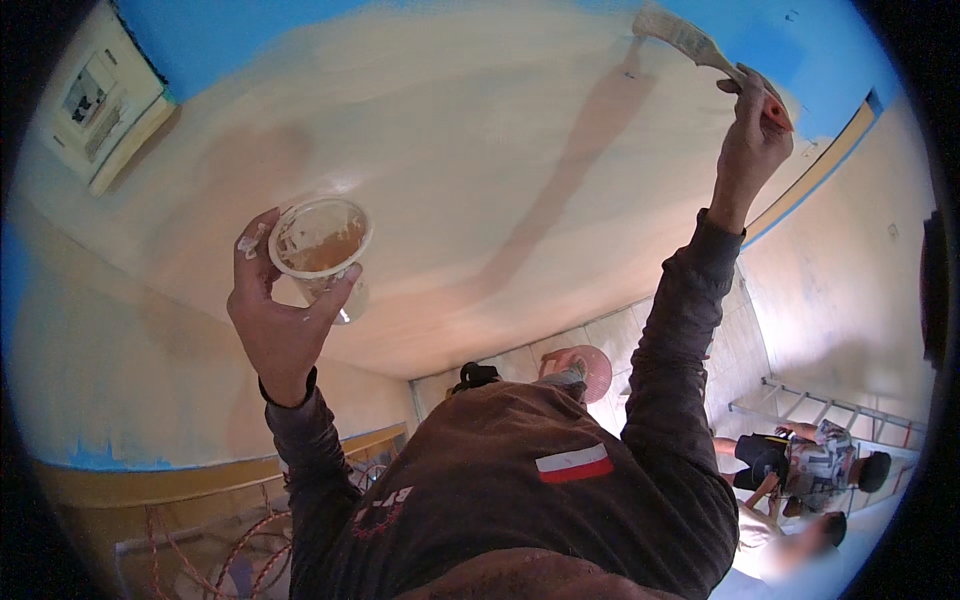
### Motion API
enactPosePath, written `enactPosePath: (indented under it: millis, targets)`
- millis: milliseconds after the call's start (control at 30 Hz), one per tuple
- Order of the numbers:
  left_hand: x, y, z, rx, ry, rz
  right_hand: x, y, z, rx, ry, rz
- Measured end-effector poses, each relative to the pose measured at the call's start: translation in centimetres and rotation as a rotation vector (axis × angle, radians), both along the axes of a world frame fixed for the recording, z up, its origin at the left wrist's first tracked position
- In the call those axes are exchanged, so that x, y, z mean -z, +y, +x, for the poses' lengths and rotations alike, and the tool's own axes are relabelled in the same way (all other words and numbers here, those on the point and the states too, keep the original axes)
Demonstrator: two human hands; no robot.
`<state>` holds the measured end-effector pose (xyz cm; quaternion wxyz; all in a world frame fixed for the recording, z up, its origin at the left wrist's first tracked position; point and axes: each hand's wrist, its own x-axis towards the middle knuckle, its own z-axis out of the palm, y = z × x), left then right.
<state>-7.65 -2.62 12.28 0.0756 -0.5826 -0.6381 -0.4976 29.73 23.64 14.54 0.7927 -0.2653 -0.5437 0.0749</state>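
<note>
My left hand (275, 325) grips a plastic cup (325, 240) with cream residue and orange-tinted liquid inside; white paint smears mark the fingers. My right hand (750, 150) is raised high at the right, closed round the handle of a wide paintbrush (680, 38). Its bristle end is up against the wall (470, 130), near where the cream paint meets a blue band. Whether the bristles touch the surface is hard to tell. Shadows of my arm and head fall on the cream area.
A cream framed panel (105, 100) is at upper left. Below me is a pink stool (593, 372) with my foot on it. At lower right, two people (825, 455) are beside an aluminium ladder (850, 415). A yellow ledge (180, 480) with red coiled shapes below it runs along lower left.
</note>
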Motion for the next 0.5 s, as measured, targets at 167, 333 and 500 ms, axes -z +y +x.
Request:
enactPosePath:
  millis: [167, 333, 500]
  targets:
    - [0.5, 0.2, -0.6, 0.084, -0.024, -0.009, 1.2, -2.1, -4.5, -0.286, 0.097, 0.055]
    - [0.7, 0.3, -0.4, 0.088, -0.051, -0.018, 0.9, -6.7, -14.6, -0.707, -0.285, 0.203]
    - [0.4, -0.3, 0.1, -0.01, -0.06, -0.015, -2.3, -6.8, -18.0, -0.707, -0.574, 0.422]
